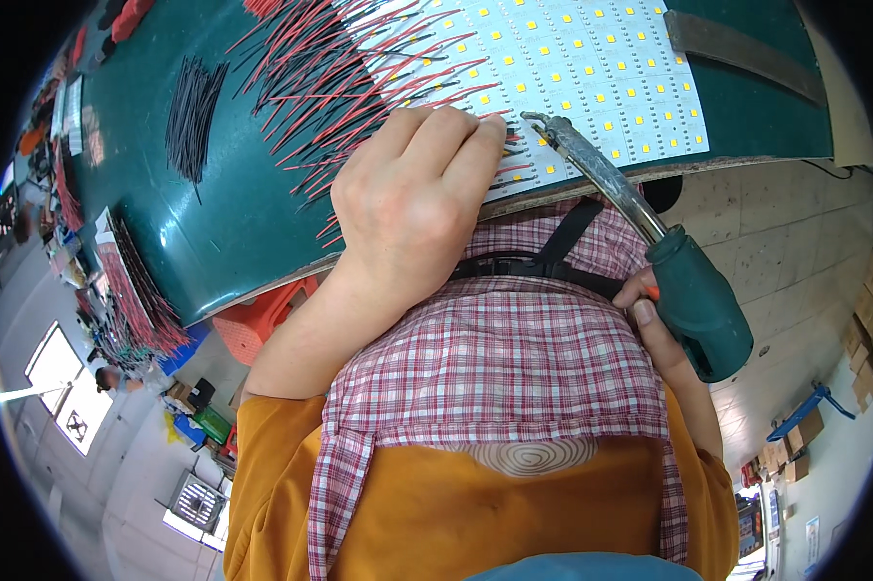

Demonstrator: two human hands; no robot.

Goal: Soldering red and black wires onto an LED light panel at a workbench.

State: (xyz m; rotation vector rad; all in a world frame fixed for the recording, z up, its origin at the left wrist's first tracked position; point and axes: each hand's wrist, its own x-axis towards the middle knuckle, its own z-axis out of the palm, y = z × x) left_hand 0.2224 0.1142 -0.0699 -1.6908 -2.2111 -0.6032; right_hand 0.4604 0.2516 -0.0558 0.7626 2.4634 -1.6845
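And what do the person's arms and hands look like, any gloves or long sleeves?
No gloves show: the left hand is bare, and so are the visible fingers of the partly hidden right hand. Plain mustard-orange cloth sleeves cover the upper arms, leaving the forearms bare. I see no watch or bracelet.
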